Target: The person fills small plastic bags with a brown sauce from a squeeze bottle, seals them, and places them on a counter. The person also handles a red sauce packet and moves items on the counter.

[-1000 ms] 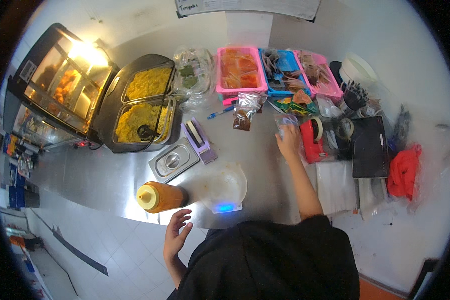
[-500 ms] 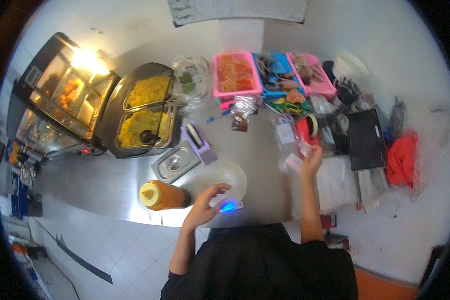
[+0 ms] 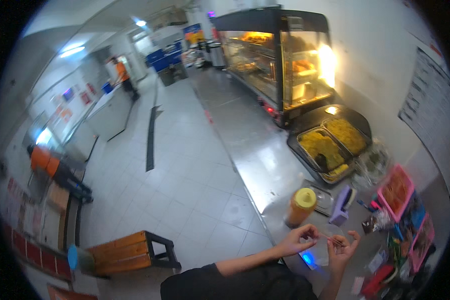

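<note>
My left hand (image 3: pixel 301 240) and my right hand (image 3: pixel 341 248) are close together above the near end of the steel counter. Fingertips of both pinch a thin, see-through piece of plastic, probably a small bag; it barely shows. Just below them lies a small scale (image 3: pixel 308 258) with a glowing blue display, and a pale round bowl, partly hidden by the hands, is on it. A squeeze bottle (image 3: pixel 300 209) of brown sauce with a yellow cap stands beyond my left hand. Next to it are a purple tape dispenser (image 3: pixel 341 206) and a steel lid (image 3: pixel 323 199).
Trays of yellow food (image 3: pixel 321 148) sit beside a lit glass warming cabinet (image 3: pixel 277 65). Pink basket (image 3: pixel 396 192), blue basket and packets crowd the right side. A wooden bench (image 3: pixel 120 253) stands on the tiled floor (image 3: pixel 195 185). Two people in orange tops (image 3: pixel 45 161) are farther off.
The view has swung left, bringing the room and two people into sight. My right hand has come from the counter's right side to meet my left, with the clear plastic.
</note>
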{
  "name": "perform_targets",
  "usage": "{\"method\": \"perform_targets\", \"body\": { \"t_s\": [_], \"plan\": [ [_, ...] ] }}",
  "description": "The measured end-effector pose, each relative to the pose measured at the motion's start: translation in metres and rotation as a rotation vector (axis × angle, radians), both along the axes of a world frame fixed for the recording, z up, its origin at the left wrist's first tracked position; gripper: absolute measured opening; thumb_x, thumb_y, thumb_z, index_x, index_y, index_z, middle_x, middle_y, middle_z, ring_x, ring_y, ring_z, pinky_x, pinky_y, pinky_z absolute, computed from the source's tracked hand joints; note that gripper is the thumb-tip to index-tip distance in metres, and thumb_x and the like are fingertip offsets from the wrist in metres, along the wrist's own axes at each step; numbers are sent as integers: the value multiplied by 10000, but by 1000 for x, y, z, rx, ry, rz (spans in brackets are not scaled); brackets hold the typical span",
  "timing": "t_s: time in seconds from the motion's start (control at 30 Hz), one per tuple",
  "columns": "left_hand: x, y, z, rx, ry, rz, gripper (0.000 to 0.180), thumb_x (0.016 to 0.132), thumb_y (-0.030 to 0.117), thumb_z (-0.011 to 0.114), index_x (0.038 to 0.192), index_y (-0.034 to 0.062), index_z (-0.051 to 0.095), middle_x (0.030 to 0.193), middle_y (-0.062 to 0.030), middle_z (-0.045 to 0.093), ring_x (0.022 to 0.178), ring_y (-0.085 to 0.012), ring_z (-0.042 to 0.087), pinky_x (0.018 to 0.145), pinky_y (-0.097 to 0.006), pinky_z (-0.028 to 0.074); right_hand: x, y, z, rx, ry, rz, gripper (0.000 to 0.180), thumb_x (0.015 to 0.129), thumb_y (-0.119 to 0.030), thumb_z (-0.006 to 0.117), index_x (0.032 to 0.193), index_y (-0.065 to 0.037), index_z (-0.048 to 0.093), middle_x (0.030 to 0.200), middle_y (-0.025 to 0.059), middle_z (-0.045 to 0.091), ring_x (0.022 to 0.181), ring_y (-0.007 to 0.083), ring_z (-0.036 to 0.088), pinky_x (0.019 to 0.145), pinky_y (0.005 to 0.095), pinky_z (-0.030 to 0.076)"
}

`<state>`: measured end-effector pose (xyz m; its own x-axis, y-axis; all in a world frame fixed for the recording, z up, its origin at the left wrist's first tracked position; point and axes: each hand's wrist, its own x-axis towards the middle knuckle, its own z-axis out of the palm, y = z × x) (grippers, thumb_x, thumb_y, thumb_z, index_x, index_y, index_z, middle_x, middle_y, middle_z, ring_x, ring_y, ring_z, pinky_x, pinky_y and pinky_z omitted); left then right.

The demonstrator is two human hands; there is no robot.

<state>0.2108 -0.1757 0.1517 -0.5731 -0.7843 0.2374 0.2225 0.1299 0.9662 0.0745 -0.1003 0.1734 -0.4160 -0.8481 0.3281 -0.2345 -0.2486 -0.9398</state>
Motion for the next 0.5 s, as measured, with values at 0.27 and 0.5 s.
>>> {"method": "perform_targets", "body": {
  "t_s": [0.27, 0.5],
  "plan": [
    [72, 26, 25, -566, -549, 422, 117, 688, 110, 594, 781, 50, 556, 772, -85, 559, 762, -236, 531, 664, -305, 405, 40, -35, 14, -45, 793, 412, 290, 700, -38, 567, 957, -36, 433, 881, 111, 507, 870, 263, 469, 755, 358, 368],
    [109, 53, 21, -135, -413, 638, 154, 707, 203, 609, 727, 50, 603, 703, -84, 587, 661, -212, 552, 611, -301, 411, 99, -32, 4, -403, 601, 262, 238, 664, -64, 617, 866, -15, 502, 836, 119, 511, 799, 250, 473, 697, 331, 394]
  ]
}}
